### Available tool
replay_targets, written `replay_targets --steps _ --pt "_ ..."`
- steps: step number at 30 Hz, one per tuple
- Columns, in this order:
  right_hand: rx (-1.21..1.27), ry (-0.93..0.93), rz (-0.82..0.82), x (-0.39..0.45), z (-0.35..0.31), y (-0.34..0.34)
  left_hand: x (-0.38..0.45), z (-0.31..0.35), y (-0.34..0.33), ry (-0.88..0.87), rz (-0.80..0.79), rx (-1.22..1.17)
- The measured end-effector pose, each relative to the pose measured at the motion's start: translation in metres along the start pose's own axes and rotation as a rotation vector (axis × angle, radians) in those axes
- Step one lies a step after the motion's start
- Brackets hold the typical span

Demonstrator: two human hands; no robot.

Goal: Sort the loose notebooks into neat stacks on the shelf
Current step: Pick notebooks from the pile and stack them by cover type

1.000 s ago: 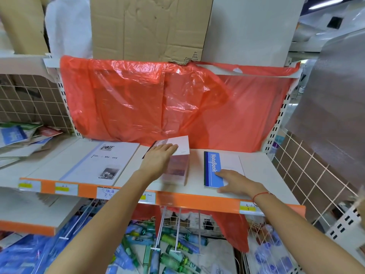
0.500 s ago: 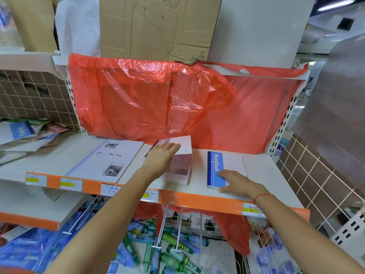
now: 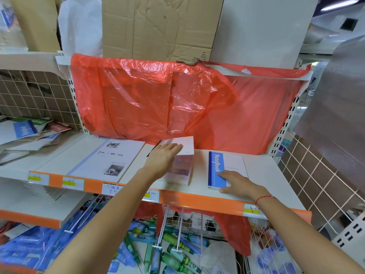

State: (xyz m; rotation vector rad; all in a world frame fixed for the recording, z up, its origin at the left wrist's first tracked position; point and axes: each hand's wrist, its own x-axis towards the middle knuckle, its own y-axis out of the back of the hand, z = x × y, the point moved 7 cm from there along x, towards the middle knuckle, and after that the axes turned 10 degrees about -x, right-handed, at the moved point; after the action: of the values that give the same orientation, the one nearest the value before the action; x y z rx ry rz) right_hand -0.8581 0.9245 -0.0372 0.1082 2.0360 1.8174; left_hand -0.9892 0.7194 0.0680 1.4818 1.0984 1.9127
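On the white shelf [image 3: 262, 175] with an orange front strip lie three stacks. A tall stack of pink-and-white notebooks [image 3: 182, 165] stands in the middle; my left hand [image 3: 164, 157] rests flat on its top with fingers straight. To its right lies a thin stack with a blue "NoteBook" spine [image 3: 217, 171]; my right hand [image 3: 237, 182] presses flat on its near right part. A large white notebook with "Time Memory" print [image 3: 110, 158] lies at the left.
Loose notebooks [image 3: 25, 133] are heaped on the neighbouring shelf at far left. Red plastic sheeting [image 3: 177, 103] hangs behind the shelf. A wire grid panel [image 3: 320, 175] closes the right side. Below, wire baskets hold blue and green bottles [image 3: 169, 252].
Both hands stay on their stacks. The view has shifted slightly; nothing else has visibly moved.
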Motion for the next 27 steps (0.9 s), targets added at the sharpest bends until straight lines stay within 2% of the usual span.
replay_targets --steps 11,14,18,21,24,27 --pt "-0.037 0.011 0.010 -0.004 -0.005 0.002 0.008 0.011 -0.005 -0.050 0.017 0.029" --pt "0.016 -0.014 0.079 -0.010 0.006 0.011 0.017 0.020 -0.015 -0.099 -0.008 0.040" --pt "0.023 -0.143 0.217 -0.030 0.051 0.032 0.034 0.046 -0.038 -0.153 -0.003 0.047" --pt "-0.018 -0.216 0.263 -0.048 0.081 0.035 0.050 0.074 -0.060 -0.178 -0.026 0.055" --pt "-0.063 -0.251 0.277 -0.060 0.098 0.029 0.066 0.100 -0.086 -0.180 -0.094 0.041" --pt "-0.108 -0.265 0.281 -0.066 0.105 0.020 0.070 0.122 -0.107 -0.099 -0.275 0.119"
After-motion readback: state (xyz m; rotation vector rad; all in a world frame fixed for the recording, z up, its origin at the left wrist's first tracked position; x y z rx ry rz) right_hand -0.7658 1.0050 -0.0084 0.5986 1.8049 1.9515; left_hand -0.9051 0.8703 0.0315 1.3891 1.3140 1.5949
